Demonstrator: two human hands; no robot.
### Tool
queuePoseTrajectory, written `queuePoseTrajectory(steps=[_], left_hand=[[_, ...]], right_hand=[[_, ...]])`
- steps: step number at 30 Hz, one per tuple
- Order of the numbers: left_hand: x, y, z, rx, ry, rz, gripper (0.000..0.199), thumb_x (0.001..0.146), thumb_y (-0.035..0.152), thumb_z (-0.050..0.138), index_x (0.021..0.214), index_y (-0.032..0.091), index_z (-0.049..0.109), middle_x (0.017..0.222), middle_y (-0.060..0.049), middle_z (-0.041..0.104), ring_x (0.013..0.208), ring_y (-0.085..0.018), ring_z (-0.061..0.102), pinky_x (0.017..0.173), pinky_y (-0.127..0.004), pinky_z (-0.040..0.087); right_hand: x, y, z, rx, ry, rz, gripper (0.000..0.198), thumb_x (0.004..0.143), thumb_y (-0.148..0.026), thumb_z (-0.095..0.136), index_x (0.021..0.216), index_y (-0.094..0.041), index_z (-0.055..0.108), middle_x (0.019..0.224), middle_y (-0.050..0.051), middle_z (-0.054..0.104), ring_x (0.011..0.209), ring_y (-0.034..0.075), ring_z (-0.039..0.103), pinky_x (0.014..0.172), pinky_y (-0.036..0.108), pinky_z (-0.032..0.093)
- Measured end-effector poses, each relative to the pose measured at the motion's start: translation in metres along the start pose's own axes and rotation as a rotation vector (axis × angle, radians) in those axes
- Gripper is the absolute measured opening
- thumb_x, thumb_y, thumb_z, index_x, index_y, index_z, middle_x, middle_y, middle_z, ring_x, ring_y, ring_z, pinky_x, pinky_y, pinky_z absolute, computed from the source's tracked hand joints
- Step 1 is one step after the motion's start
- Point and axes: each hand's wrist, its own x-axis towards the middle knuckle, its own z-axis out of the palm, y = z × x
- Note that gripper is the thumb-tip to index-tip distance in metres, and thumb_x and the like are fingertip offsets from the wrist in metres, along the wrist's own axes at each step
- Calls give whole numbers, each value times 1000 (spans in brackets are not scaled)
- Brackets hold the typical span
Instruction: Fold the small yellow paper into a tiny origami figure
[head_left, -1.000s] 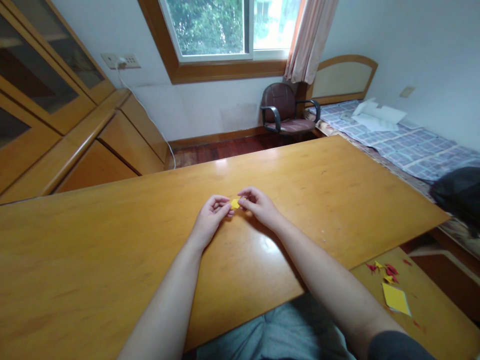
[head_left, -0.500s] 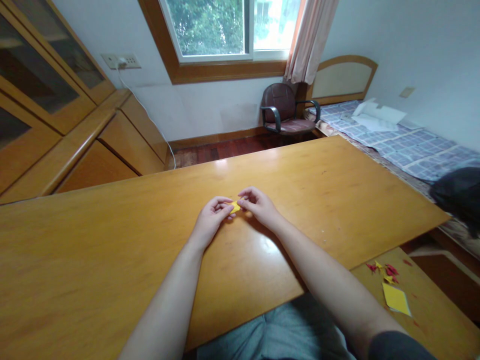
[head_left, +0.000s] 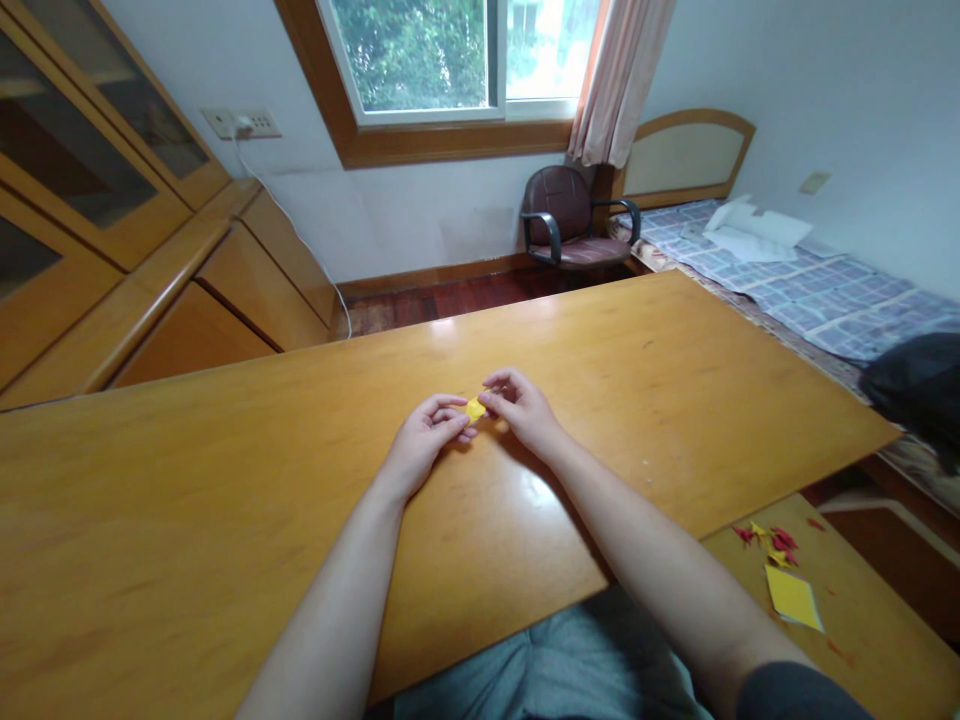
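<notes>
A small folded piece of yellow paper (head_left: 475, 409) is held between my two hands, just over the middle of the wooden table. My left hand (head_left: 429, 437) pinches its left side between thumb and fingers. On the opposite side, my right hand (head_left: 523, 412) grips the paper with thumb and index finger. Fingertips cover part of the paper, so its full folded shape cannot be made out.
The wooden table (head_left: 225, 480) spreads under both arms. At lower right, a lower surface carries a stack of yellow paper (head_left: 793, 598) and several small red and yellow folded pieces (head_left: 780, 541). Beyond stand a chair (head_left: 562, 215) and a bed (head_left: 847, 290).
The yellow paper and my right fingers have shifted slightly, and a little more of the paper shows between the hands. Both hands keep their hold.
</notes>
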Motion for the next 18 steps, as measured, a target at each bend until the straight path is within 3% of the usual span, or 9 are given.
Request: queuePoseTrajectory(steps=[18], left_hand=[[2, -1, 1, 67, 12, 31, 41, 75, 34, 76, 109, 18, 60, 72, 2, 65, 67, -14, 65, 67, -26, 50]], right_hand=[[1, 1, 1, -30, 9, -13, 30, 77, -38, 71, 95, -20, 56, 73, -4, 58, 64, 12, 58, 64, 27, 47]])
